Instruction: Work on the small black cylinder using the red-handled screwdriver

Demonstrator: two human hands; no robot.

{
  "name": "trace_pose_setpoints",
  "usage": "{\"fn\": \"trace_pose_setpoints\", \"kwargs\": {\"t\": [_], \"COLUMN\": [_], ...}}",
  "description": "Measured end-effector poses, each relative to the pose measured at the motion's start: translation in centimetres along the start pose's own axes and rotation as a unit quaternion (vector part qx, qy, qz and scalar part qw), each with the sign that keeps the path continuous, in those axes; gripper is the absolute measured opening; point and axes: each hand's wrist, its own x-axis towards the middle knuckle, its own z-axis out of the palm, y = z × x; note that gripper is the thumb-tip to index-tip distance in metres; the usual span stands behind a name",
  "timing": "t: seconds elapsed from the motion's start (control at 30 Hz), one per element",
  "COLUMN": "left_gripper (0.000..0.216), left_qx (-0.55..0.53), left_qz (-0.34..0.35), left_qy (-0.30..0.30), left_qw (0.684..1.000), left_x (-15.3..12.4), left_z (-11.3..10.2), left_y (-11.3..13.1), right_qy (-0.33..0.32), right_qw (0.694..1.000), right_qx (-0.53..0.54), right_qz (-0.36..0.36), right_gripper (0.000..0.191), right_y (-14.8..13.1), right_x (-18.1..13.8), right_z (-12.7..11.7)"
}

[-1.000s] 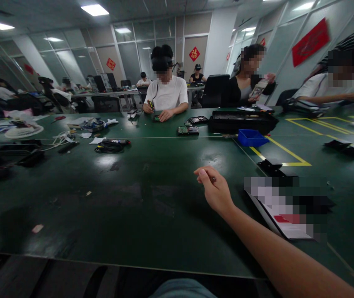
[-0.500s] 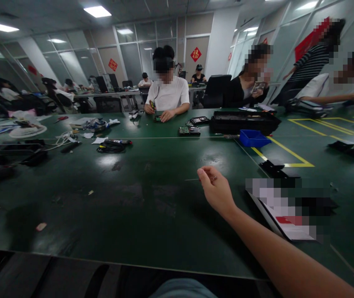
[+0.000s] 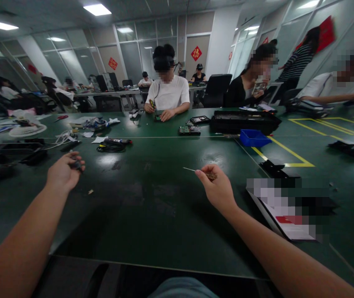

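My right hand (image 3: 218, 188) is closed round a small screwdriver (image 3: 210, 176) with a brownish handle. Its thin metal shaft points left over the green table (image 3: 127, 223). On the other side, my left hand (image 3: 65, 170) has its fingers curled round a small dark object (image 3: 76, 165), mostly hidden by the fingers, so its kind cannot be made out. That hand is above the table, near the coiled black cable (image 3: 111, 147) and some dark trays. The two hands are well apart.
Across the table a person (image 3: 168, 93) handles a circuit board. A hard drive (image 3: 189, 130), a long black case (image 3: 245, 122) and a blue bin (image 3: 254, 138) stand towards the back. To the right lies a partly blurred white box (image 3: 297, 231). A paper scrap (image 3: 90, 191) lies left of centre.
My left hand has come in from the left edge, moving right and forward with the dark object. My right hand has barely moved; the screwdriver shows more clearly.
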Motion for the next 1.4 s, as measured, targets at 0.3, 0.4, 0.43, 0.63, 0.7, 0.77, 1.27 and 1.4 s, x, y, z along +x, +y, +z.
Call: {"fn": "trace_pose_setpoints", "kwargs": {"t": [0.3,0.4,0.43,0.63,0.7,0.77,1.27,1.4], "left_gripper": [0.026,0.027,0.028,0.032,0.036,0.046,0.042,0.038], "left_qx": [-0.086,-0.071,-0.065,-0.002,0.067,0.169,0.331,0.330], "left_qz": [-0.075,-0.078,-0.076,-0.017,0.035,0.110,0.269,0.270], "left_qy": [-0.212,-0.283,-0.305,-0.396,-0.430,-0.453,-0.407,-0.398], "left_qw": [0.971,0.953,0.947,0.918,0.900,0.868,0.807,0.812], "left_x": [-8.3,-10.6,-11.4,-15.2,-16.0,-16.4,-13.4,-13.5], "left_z": [12.8,15.6,16.5,20.2,20.7,20.7,19.1,19.0], "left_y": [-2.2,-3.3,-3.7,-6.5,-7.6,-8.7,-11.5,-11.4], "right_qy": [-0.015,-0.016,-0.018,-0.010,-0.010,-0.017,0.016,0.012], "right_qw": [1.000,1.000,1.000,0.999,0.996,0.992,0.997,0.997], "right_qx": [-0.016,-0.015,-0.013,-0.010,-0.036,-0.063,0.023,0.024], "right_qz": [-0.007,-0.013,-0.015,-0.050,-0.078,-0.103,-0.072,-0.073], "right_gripper": [0.033,0.033,0.033,0.031,0.029,0.026,0.030,0.029], "right_y": [-1.2,-1.1,-1.0,-0.3,-0.4,-0.5,-0.2,-0.1], "right_x": [-0.5,-0.5,-0.5,-0.4,-0.4,-0.4,-0.8,-0.7], "right_z": [-0.4,-0.4,-0.4,-0.3,-0.3,-0.3,-0.5,-0.5]}}
